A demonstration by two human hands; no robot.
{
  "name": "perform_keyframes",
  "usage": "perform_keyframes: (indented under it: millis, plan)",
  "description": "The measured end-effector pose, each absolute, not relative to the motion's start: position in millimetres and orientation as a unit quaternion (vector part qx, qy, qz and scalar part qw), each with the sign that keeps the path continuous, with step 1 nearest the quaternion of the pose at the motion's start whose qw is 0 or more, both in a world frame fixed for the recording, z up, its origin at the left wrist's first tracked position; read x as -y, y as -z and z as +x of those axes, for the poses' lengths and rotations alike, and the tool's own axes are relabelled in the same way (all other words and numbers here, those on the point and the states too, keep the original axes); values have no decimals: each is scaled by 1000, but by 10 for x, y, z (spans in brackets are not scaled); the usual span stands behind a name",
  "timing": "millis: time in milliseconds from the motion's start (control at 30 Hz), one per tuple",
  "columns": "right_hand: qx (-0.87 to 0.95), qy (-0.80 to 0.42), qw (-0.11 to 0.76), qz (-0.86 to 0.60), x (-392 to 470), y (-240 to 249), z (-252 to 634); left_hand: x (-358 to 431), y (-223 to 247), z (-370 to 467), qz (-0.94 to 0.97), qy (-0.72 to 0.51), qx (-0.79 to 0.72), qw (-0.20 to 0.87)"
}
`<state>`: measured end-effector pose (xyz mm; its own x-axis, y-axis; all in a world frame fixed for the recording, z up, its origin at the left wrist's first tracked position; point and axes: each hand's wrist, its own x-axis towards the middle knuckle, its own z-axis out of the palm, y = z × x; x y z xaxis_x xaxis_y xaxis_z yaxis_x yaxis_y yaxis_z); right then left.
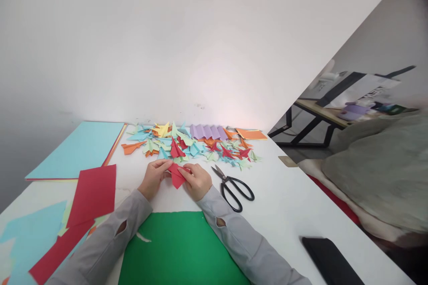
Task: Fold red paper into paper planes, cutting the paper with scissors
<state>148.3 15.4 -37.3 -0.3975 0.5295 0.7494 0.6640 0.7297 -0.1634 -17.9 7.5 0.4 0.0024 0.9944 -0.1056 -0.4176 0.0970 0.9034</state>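
Note:
Between my two hands is a small folded piece of red paper [177,178], its pointed end toward me. My left hand [155,178] pinches its left side, with the thumb on top. On the right side, my right hand [197,181] grips it with thumb and fingers. The paper is held above the white table, just beyond a green mat [177,249]. A pile of small folded paper planes and shapes [190,144] in several colours lies just behind my hands. Open-bladed scissors [230,187] with black handles rest to the right of my right hand.
Light blue sheets [76,149] are stacked at the back left, with red sheets [93,193] and blue scraps [36,236] nearer. Pleated purple paper [207,132] and an orange stack [251,134] stand by the wall. A black flat object [329,260] lies at the front right.

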Motion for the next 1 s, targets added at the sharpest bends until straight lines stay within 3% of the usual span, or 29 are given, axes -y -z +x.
perform_keyframes:
  millis: [267,433,567,1000]
  plan:
    - [725,-42,546,-418,-111,297,1477,-87,0,-214,333,-578,-420,615]
    - [576,-331,612,-429,-174,316,1405,-72,-33,-231,333,-617,-424,573]
    - [452,-575,565,-382,-197,315,1304,3,-91,-125,323,-626,-431,564]
    - [457,-602,541,-370,-150,192,1379,14,-36,-135,409,-522,-485,570]
